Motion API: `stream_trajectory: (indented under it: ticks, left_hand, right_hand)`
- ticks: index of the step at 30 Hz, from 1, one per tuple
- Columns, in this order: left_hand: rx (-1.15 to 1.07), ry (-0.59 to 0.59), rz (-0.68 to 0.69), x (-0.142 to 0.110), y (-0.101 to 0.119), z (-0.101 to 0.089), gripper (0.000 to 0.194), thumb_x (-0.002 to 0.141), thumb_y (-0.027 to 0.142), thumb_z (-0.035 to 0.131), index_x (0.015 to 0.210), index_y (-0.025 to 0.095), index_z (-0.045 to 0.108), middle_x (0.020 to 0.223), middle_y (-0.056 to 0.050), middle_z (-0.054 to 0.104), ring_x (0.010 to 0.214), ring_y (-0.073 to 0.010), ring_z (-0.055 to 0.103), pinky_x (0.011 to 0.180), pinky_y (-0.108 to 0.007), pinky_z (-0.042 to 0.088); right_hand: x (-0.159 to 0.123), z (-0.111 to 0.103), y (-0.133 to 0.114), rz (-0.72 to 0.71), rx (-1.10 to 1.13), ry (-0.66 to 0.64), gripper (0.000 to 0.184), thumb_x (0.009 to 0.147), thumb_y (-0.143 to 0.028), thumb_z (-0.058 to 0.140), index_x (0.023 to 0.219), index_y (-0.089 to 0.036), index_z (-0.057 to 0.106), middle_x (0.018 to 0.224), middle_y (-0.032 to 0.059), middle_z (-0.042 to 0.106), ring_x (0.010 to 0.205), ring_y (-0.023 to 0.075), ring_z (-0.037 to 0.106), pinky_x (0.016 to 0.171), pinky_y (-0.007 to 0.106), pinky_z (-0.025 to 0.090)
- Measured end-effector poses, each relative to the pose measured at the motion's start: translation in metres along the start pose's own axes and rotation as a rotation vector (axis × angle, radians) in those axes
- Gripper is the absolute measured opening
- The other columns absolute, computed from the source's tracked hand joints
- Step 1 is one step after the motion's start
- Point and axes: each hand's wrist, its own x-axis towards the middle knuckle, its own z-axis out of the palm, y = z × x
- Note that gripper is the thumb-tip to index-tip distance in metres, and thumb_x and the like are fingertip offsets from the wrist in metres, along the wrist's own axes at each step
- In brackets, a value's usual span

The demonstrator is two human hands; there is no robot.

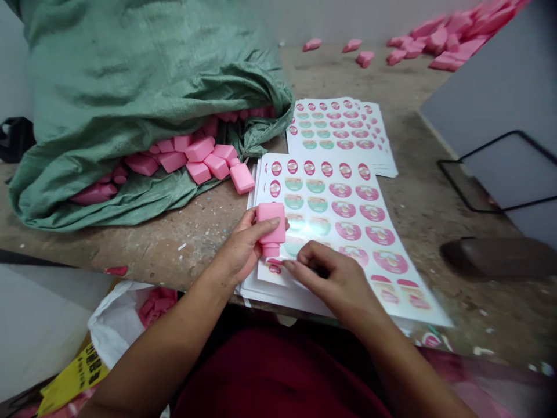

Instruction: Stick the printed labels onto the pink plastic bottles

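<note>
Hands over label sheets: left hand (241, 249) grasps a pink plastic bottle (270, 223), cap end down, above the top sheet (348, 203); right hand (335, 281) curls against that sheet just beside the bottle, grip unclear. Sheets lie on the bench (187, 232); more pink bottles (200, 155) spill from a green woven sack (130, 75).

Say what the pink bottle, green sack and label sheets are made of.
The pink bottle looks like moulded matte plastic, smooth-walled. The green sack seems woven plastic, flat strands showing. The label sheets look like glossy sticker paper, given the glare; coated film is possible.
</note>
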Motion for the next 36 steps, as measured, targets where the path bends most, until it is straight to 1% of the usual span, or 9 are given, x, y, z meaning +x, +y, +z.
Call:
stream_trajectory:
  ticks: [3,7,10,13,18,25,28,33,36]
  left_hand:
    - [0.042,0.018,0.006,-0.001,0.001,0.002,0.04,0.074,0.016,0.071,0.112,0.016,0.058,0.102,-0.008,0.068,0.097,-0.0191,0.067,0.092,-0.034,0.049]
    - [0.126,0.007,0.023,-0.005,0.003,0.004,0.048,0.071,0.022,0.076,0.114,0.019,0.054,0.104,-0.007,0.066,0.092,-0.0196,0.067,0.082,-0.033,0.052]
    - [0.156,-0.018,0.012,-0.01,0.003,0.007,0.057,0.072,0.029,0.078,0.122,0.023,0.051,0.109,-0.007,0.066,0.089,-0.0188,0.067,0.078,-0.032,0.052]
    - [0.125,-0.046,-0.027,-0.019,0.001,0.01,0.054,0.08,0.045,0.072,0.125,0.023,0.053,0.109,-0.008,0.067,0.09,-0.0177,0.066,0.08,-0.029,0.052]
    - [0.108,-0.103,-0.082,-0.032,-0.004,0.013,0.059,0.083,0.064,0.06,0.125,0.022,0.054,0.105,-0.009,0.066,0.08,-0.0185,0.066,0.064,-0.031,0.057]
    - [0.092,-0.133,-0.123,-0.037,-0.006,0.014,0.056,0.09,0.058,0.053,0.13,0.019,0.052,0.102,-0.01,0.065,0.081,-0.0188,0.068,0.061,-0.029,0.057]
    - [0.096,-0.139,-0.122,-0.036,-0.006,0.014,0.057,0.09,0.059,0.053,0.131,0.019,0.051,0.105,-0.011,0.065,0.082,-0.0192,0.068,0.061,-0.029,0.057]
    - [0.16,-0.165,-0.108,-0.039,-0.005,0.015,0.06,0.086,0.06,0.06,0.129,0.019,0.052,0.11,-0.012,0.063,0.083,-0.0191,0.066,0.063,-0.029,0.056]
    - [0.226,-0.17,-0.109,-0.043,-0.005,0.016,0.06,0.08,0.043,0.073,0.131,0.021,0.049,0.114,-0.01,0.06,0.087,-0.0173,0.064,0.066,-0.028,0.055]
  right_hand:
    - [-0.003,-0.013,-0.003,0.094,0.296,-0.032,0.035,0.079,-0.05,0.063,0.064,-0.023,0.048,0.056,-0.0047,0.046,0.052,0.0117,0.038,0.05,0.026,0.028]
    - [-0.004,-0.029,-0.008,0.127,0.466,-0.024,0.036,0.076,-0.05,0.067,0.063,-0.022,0.049,0.056,-0.0057,0.04,0.052,0.0102,0.033,0.049,0.025,0.026]
    - [-0.003,-0.036,-0.012,0.114,0.508,-0.004,0.035,0.076,-0.049,0.068,0.063,-0.022,0.05,0.056,-0.0058,0.039,0.053,0.0102,0.032,0.05,0.025,0.026]
    - [-0.001,-0.038,-0.014,0.118,0.506,0.033,0.033,0.076,-0.045,0.068,0.063,-0.022,0.05,0.056,-0.0058,0.039,0.054,0.0106,0.033,0.051,0.026,0.026]
    - [0.0,-0.038,-0.013,0.104,0.472,0.023,0.031,0.077,-0.044,0.067,0.062,-0.022,0.05,0.057,-0.0054,0.041,0.054,0.0107,0.034,0.052,0.026,0.027]
    - [0.004,-0.037,-0.001,0.053,0.381,-0.063,0.034,0.078,-0.049,0.066,0.064,-0.022,0.051,0.056,-0.0044,0.046,0.052,0.0107,0.039,0.049,0.025,0.031]
    - [0.005,-0.038,-0.001,0.04,0.36,-0.038,0.033,0.078,-0.048,0.065,0.063,-0.022,0.051,0.056,-0.0044,0.047,0.053,0.0107,0.039,0.049,0.025,0.031]
    - [0.005,-0.036,-0.004,0.054,0.353,0.019,0.032,0.075,-0.047,0.064,0.06,-0.022,0.049,0.054,-0.0047,0.045,0.051,0.0105,0.038,0.049,0.025,0.03]
    - [0.004,-0.034,-0.005,0.052,0.338,0.026,0.033,0.075,-0.048,0.063,0.06,-0.022,0.05,0.053,-0.0047,0.045,0.051,0.0106,0.038,0.048,0.025,0.03]
